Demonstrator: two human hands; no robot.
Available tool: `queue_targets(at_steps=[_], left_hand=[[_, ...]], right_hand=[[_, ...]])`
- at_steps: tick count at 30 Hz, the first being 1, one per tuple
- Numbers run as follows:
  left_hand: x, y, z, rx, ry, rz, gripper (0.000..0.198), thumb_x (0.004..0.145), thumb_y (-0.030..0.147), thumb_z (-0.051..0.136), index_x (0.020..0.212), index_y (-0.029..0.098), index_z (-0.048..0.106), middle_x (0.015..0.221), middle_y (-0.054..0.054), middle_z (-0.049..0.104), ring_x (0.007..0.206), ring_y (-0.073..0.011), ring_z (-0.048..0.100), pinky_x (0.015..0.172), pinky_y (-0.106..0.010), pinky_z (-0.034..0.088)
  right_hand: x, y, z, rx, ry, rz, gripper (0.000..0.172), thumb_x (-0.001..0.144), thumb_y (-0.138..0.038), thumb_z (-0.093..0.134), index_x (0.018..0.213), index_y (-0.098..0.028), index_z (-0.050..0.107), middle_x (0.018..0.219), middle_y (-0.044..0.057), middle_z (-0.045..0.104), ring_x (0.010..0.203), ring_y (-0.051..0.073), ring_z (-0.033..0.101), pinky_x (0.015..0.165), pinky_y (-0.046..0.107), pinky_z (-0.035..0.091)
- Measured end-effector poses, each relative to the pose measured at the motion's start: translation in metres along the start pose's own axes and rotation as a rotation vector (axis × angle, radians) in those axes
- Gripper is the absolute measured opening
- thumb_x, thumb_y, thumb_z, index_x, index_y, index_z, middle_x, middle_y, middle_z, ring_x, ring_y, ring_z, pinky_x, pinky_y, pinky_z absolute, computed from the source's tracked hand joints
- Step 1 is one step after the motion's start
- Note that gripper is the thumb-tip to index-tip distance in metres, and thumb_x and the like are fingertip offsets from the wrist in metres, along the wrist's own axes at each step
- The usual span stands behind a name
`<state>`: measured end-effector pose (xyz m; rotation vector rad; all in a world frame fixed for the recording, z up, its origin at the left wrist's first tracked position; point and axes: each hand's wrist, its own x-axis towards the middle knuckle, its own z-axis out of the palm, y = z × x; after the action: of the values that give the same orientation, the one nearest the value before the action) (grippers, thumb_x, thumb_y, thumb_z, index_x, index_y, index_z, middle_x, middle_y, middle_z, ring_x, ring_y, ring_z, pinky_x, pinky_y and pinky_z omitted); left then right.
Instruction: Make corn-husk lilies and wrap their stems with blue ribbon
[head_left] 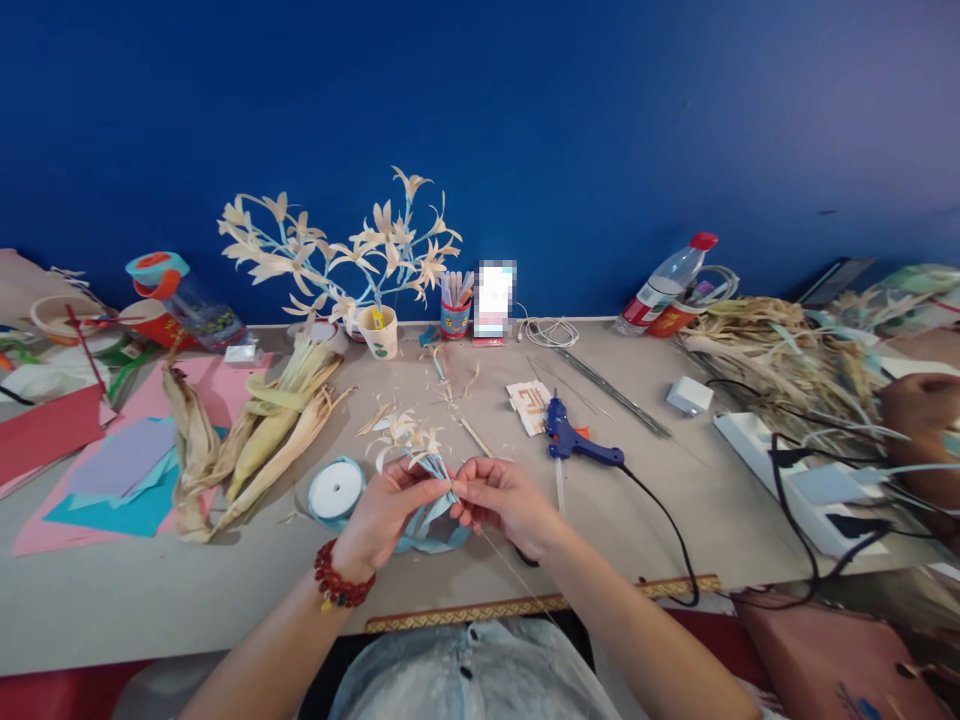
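My left hand [386, 505], with a red bead bracelet at the wrist, pinches a small bunch of cream husk flowers [412, 440] by its pale blue stems. My right hand [510, 500] is closed, thumb and fingertips meeting the left thumb at the stem, where they pinch the blue tape. A loop of blue tape [435, 543] hangs below the hands onto the table. From beneath my right hand a thin wire [517, 577] slants toward my lap. Left of the left hand lies a tape roll [337, 490] with a white core. Fingers hide the exact pinch point.
Dried corn husks [277, 430] lie on coloured paper at left. A paper cup [377, 332] holds a finished flower branch. A blue glue gun [577, 437] sits right of centre, near wires [615, 392]. Farther right are a power strip [787, 480] and another person's hand [922, 420].
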<state>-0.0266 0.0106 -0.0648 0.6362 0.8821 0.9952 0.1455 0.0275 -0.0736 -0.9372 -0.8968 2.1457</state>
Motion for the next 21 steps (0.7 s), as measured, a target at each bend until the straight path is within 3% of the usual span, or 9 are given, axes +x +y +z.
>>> queue_targets(at_steps=[14, 17, 21], left_hand=[[0.0012, -0.0023, -0.0039, 0.081, 0.055, 0.072, 0.021, 0.069, 0.022, 0.08, 0.089, 0.015, 0.075, 0.081, -0.003, 0.074, 0.074, -0.0133, 0.065, 0.073, -0.023, 0.052], [0.0002, -0.0013, -0.0048, 0.072, 0.023, 0.082, 0.021, 0.069, 0.02, 0.08, 0.088, 0.016, 0.075, 0.082, -0.004, 0.074, 0.081, -0.014, 0.065, 0.078, -0.022, 0.051], [-0.0004, -0.0025, -0.0065, 0.037, -0.011, 0.071, 0.018, 0.069, 0.02, 0.079, 0.086, 0.017, 0.075, 0.08, -0.002, 0.073, 0.075, -0.013, 0.064, 0.074, -0.023, 0.051]], right_hand=[[-0.0072, -0.0024, 0.0021, -0.216, 0.007, -0.095, 0.031, 0.079, -0.043, 0.071, 0.074, -0.014, 0.063, 0.068, 0.003, 0.071, 0.056, 0.009, 0.062, 0.052, 0.018, 0.044], [-0.0065, -0.0035, 0.0007, -0.184, -0.025, -0.056, 0.03, 0.077, -0.043, 0.072, 0.073, -0.014, 0.062, 0.063, 0.002, 0.07, 0.051, 0.009, 0.059, 0.052, 0.019, 0.045], [-0.0049, -0.0037, -0.0013, -0.086, -0.079, 0.029, 0.029, 0.075, -0.04, 0.074, 0.073, -0.013, 0.063, 0.061, 0.003, 0.07, 0.048, 0.008, 0.058, 0.048, 0.018, 0.046]])
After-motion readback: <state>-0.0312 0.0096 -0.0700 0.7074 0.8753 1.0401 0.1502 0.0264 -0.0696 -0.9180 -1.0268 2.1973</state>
